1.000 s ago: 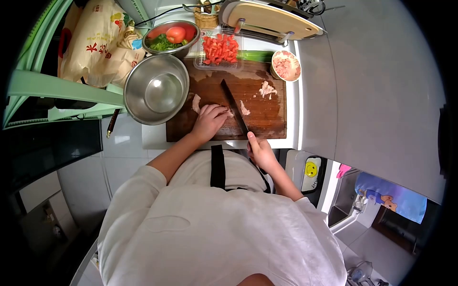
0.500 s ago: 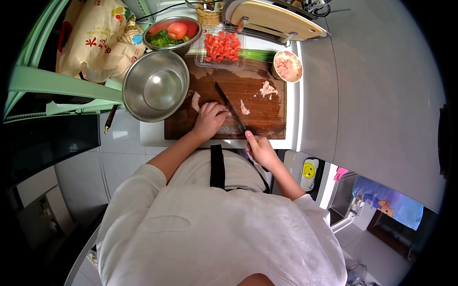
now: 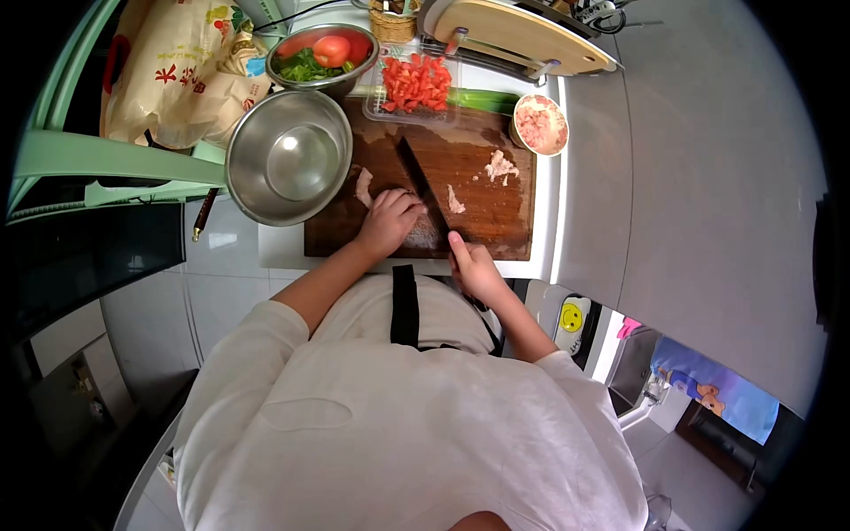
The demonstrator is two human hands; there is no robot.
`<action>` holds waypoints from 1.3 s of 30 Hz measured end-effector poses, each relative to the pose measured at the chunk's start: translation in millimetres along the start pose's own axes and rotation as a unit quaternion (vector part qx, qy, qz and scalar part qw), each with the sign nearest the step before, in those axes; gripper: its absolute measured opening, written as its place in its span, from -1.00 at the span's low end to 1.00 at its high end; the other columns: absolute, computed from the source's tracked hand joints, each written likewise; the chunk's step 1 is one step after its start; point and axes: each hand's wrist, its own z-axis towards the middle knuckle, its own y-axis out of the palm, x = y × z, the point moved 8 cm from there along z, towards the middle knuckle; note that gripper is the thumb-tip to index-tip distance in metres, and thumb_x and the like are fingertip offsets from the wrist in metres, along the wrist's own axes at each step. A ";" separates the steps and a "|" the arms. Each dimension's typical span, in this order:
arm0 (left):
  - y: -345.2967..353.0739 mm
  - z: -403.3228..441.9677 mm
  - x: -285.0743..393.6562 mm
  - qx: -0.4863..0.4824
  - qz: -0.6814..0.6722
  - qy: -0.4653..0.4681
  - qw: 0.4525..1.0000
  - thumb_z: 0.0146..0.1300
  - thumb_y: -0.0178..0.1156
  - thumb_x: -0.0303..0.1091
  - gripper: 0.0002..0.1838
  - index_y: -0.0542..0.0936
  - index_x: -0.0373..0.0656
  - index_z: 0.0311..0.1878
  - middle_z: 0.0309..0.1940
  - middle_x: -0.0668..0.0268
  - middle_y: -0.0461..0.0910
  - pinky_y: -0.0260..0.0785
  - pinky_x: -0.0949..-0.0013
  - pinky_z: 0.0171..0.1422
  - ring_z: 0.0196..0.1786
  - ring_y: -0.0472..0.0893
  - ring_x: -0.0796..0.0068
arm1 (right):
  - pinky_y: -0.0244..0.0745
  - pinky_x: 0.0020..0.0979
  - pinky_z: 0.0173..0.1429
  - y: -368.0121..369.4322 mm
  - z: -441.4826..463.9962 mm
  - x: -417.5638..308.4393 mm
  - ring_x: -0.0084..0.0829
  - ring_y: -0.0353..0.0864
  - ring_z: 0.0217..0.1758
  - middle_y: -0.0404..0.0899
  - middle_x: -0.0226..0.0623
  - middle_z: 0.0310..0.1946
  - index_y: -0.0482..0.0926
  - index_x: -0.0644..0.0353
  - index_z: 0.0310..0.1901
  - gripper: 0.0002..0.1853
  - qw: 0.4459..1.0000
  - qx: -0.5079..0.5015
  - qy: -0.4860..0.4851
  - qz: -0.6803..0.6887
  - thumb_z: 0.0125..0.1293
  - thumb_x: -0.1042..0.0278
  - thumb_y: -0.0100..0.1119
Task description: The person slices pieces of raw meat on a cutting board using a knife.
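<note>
My right hand (image 3: 476, 268) grips a kitchen knife (image 3: 423, 184) by its handle, the dark blade slanting up and left over the wooden cutting board (image 3: 372, 146). Just left of the blade, my left hand (image 3: 390, 221) rests on the board with fingers bent and together. A pale pink edge of meat shows at its fingertips; the rest is hidden under them. Beyond those knuckles lies a strip of raw meat (image 3: 363, 188). Right of the knife are a small meat piece (image 3: 455, 200) and a little pile of meat bits (image 3: 499, 166).
An empty steel bowl (image 3: 305, 155) overlaps the board's left side. Behind stand a bowl with a tomato (image 3: 332, 51) and greens, a clear tray of chopped red pieces (image 3: 416, 84), and a green stalk (image 3: 485, 100). A cup of chopped meat (image 3: 540, 126) sits at back right.
My right hand has shifted slightly up and left with the knife, and the blade's broad side shows more. My left hand stays nearly in place.
</note>
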 end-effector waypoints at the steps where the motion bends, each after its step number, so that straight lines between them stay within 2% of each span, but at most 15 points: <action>1: 0.7 -1.9 0.2 -0.005 0.009 0.010 1.000 0.05 0.22 -0.40 -0.77 0.66 -0.17 -0.18 -0.15 0.30 0.59 0.37 0.17 0.15 0.05 0.52 0.23 | 0.32 -0.34 -0.46 -2.6 -7.9 -0.6 -0.45 0.34 -0.65 0.35 -0.34 -0.76 0.45 0.31 -0.62 -0.30 0.999 0.012 -0.038 -0.036 0.51 -0.16 -0.12; 2: 3.2 -4.3 0.7 -0.009 0.019 0.021 1.000 0.06 0.20 -0.40 -0.77 0.66 -0.17 -0.18 -0.14 0.29 0.59 0.37 0.17 0.17 0.06 0.52 0.22 | 0.32 -0.33 -0.45 -5.4 -14.7 -2.7 -0.44 0.35 -0.65 0.35 -0.33 -0.76 0.45 0.32 -0.62 -0.31 0.994 0.025 -0.077 -0.073 0.51 -0.15 -0.12; 3: 5.2 -4.9 2.7 -0.012 0.027 0.031 0.999 0.07 0.19 -0.41 -0.77 0.65 -0.17 -0.17 -0.14 0.29 0.60 0.37 0.17 0.19 0.07 0.52 0.21 | 0.35 -0.28 -0.40 -6.2 -18.6 11.0 -0.40 0.35 -0.63 0.37 -0.28 -0.75 0.46 0.37 -0.60 -0.31 0.998 0.017 -0.012 -0.066 0.52 -0.12 -0.11; 6: 9.3 -3.7 -0.9 -0.017 0.011 0.014 1.000 0.10 0.16 -0.41 -0.77 0.65 -0.17 -0.16 -0.12 0.28 0.60 0.36 0.16 0.23 0.09 0.52 0.19 | 0.37 -0.23 -0.35 -5.8 -4.6 1.6 -0.34 0.38 -0.60 0.38 -0.21 -0.73 0.46 0.42 -0.57 -0.31 0.996 0.029 -0.044 -0.077 0.52 -0.11 -0.10; 9: 9.3 -4.4 -1.3 -0.040 -0.002 0.012 0.999 0.09 0.24 -0.45 -0.76 0.66 -0.15 -0.13 -0.10 0.27 0.60 0.37 0.13 0.21 0.10 0.51 0.17 | 0.38 -0.18 -0.31 2.2 13.8 -9.4 -0.25 0.41 -0.56 0.40 -0.08 -0.70 0.48 0.45 -0.53 -0.31 0.998 0.031 -0.010 -0.053 0.51 -0.11 -0.11; 12: 9.6 -6.1 -2.7 -0.040 0.006 0.018 0.999 0.10 0.25 -0.46 -0.77 0.66 -0.15 -0.13 -0.10 0.27 0.61 0.39 0.13 0.19 0.09 0.52 0.17 | 0.39 -0.14 -0.30 -4.2 -6.0 -6.9 -0.15 0.43 -0.55 0.39 0.03 -0.69 0.48 0.47 -0.53 -0.30 0.987 0.059 -0.099 -0.116 0.51 -0.13 -0.11; 13: 7.4 -5.5 -3.3 -0.034 0.000 0.018 0.999 0.10 0.25 -0.46 -0.77 0.66 -0.14 -0.13 -0.10 0.28 0.60 0.39 0.13 0.19 0.09 0.52 0.17 | 0.39 -0.11 -0.30 -5.7 -13.5 2.0 -0.09 0.41 -0.56 0.38 0.09 -0.68 0.48 0.48 -0.52 -0.30 0.990 0.057 -0.071 -0.111 0.50 -0.13 -0.10; 16: 2.8 -3.7 -1.4 -0.021 -0.020 0.022 0.999 0.10 0.28 -0.45 -0.77 0.67 -0.14 -0.13 -0.09 0.28 0.60 0.39 0.13 0.19 0.08 0.53 0.17 | 0.37 -0.14 -0.33 -4.0 -11.4 10.3 -0.17 0.42 -0.58 0.38 0.00 -0.71 0.48 0.45 -0.54 -0.30 0.986 0.110 -0.088 -0.088 0.50 -0.14 -0.10; 17: 1.6 -3.9 -0.2 -0.016 -0.025 0.021 0.999 0.10 0.29 -0.45 -0.78 0.67 -0.14 -0.13 -0.08 0.29 0.60 0.39 0.14 0.19 0.08 0.53 0.17 | 0.36 -0.23 -0.40 -2.7 -3.9 14.7 -0.31 0.42 -0.62 0.39 -0.16 -0.74 0.48 0.38 -0.59 -0.28 0.992 0.103 -0.070 -0.032 0.50 -0.18 -0.13; 21: -8.8 -5.0 1.6 0.000 -0.020 0.017 1.000 0.11 0.30 -0.46 -0.78 0.67 -0.15 -0.13 -0.05 0.28 0.59 0.40 0.17 0.19 0.08 0.54 0.18 | 0.32 -0.38 -0.50 -1.1 -9.1 14.8 -0.47 0.35 -0.70 0.37 -0.35 -0.77 0.46 0.26 -0.66 -0.26 0.997 0.066 0.027 0.043 0.50 -0.24 -0.16; 24: -18.0 -7.7 -1.5 0.015 -0.029 -0.003 0.999 0.10 0.25 -0.43 -0.77 0.65 -0.17 -0.13 -0.07 0.26 0.56 0.40 0.16 0.17 0.05 0.53 0.18 | 0.02 -0.49 -0.69 -2.6 -16.4 22.0 -0.60 0.14 -0.79 0.20 -0.50 -0.78 0.34 0.16 -0.56 -0.37 0.997 0.060 0.002 0.047 0.49 -0.26 -0.14; 27: -20.8 -9.7 -3.2 0.013 -0.013 -0.013 1.000 0.11 0.26 -0.44 -0.77 0.65 -0.18 -0.12 -0.10 0.25 0.54 0.41 0.18 0.13 0.01 0.53 0.18 | 0.33 -0.35 -0.47 -6.4 -19.3 13.2 -0.44 0.37 -0.67 0.38 -0.32 -0.76 0.45 0.29 -0.65 -0.26 0.999 0.045 0.002 -0.011 0.50 -0.22 -0.15; 30: -15.5 -12.8 -3.5 0.007 -0.005 -0.012 1.000 0.12 0.25 -0.44 -0.76 0.65 -0.18 -0.11 -0.11 0.25 0.54 0.41 0.19 0.10 -0.01 0.52 0.20 | 0.37 -0.31 -0.42 -6.2 -16.9 1.5 -0.39 0.41 -0.64 0.40 -0.27 -0.75 0.46 0.31 -0.64 -0.26 0.997 0.030 -0.034 -0.059 0.49 -0.23 -0.14; 33: -11.3 -13.9 -4.9 0.008 -0.002 -0.014 1.000 0.10 0.32 -0.48 -0.73 0.66 -0.18 -0.09 -0.12 0.25 0.55 0.42 0.19 0.07 -0.02 0.54 0.20 | 0.41 -0.29 -0.38 -9.7 -16.5 -7.5 -0.35 0.46 -0.62 0.42 -0.24 -0.75 0.47 0.32 -0.64 -0.25 0.994 0.032 -0.018 -0.102 0.49 -0.25 -0.15; 39: -7.5 -9.6 -1.2 0.009 0.018 -0.015 1.000 0.12 0.31 -0.44 -0.75 0.66 -0.15 -0.09 -0.09 0.26 0.56 0.42 0.18 0.06 -0.03 0.54 0.20 | 0.40 -0.31 -0.42 -14.9 -15.0 -14.3 -0.37 0.45 -0.65 0.42 -0.25 -0.75 0.46 0.31 -0.64 -0.25 0.992 0.017 -0.011 -0.124 0.48 -0.27 -0.16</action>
